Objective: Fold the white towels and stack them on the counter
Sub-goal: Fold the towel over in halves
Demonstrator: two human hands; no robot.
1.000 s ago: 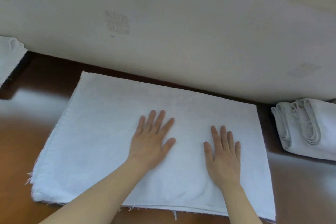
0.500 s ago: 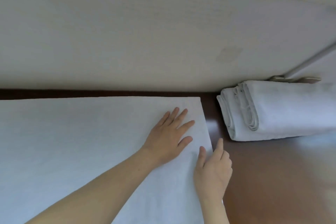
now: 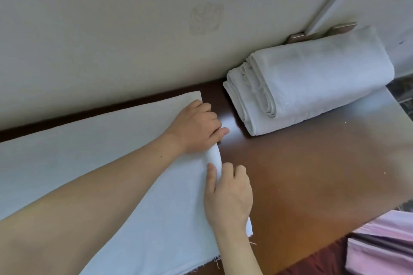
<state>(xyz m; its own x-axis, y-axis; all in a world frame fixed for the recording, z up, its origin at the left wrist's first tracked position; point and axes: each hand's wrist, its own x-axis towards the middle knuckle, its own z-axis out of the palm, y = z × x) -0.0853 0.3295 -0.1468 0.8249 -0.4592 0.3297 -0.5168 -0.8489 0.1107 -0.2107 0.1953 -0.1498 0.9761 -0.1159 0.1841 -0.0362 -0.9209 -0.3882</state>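
Observation:
A white towel (image 3: 93,158) lies flat across the left part of the brown counter (image 3: 312,174), folded into a wide band. My left hand (image 3: 199,127) grips its right edge near the far corner, fingers curled over the cloth. My right hand (image 3: 228,194) pinches the same edge closer to me, thumb on top. Between the two hands the edge is lifted and curled up off the counter. A stack of folded white towels (image 3: 312,87) sits at the back right against the wall, apart from both hands.
A pale wall (image 3: 111,29) runs along the back of the counter. Pink fabric (image 3: 384,245) lies below the counter's near right corner. A metal bracket (image 3: 321,31) sits behind the folded stack. Bare wood shows between the flat towel and the stack.
Both hands went from lying flat on the towel to its right edge, and now they grip and lift that edge. The view has swung right, bringing the folded stack closer.

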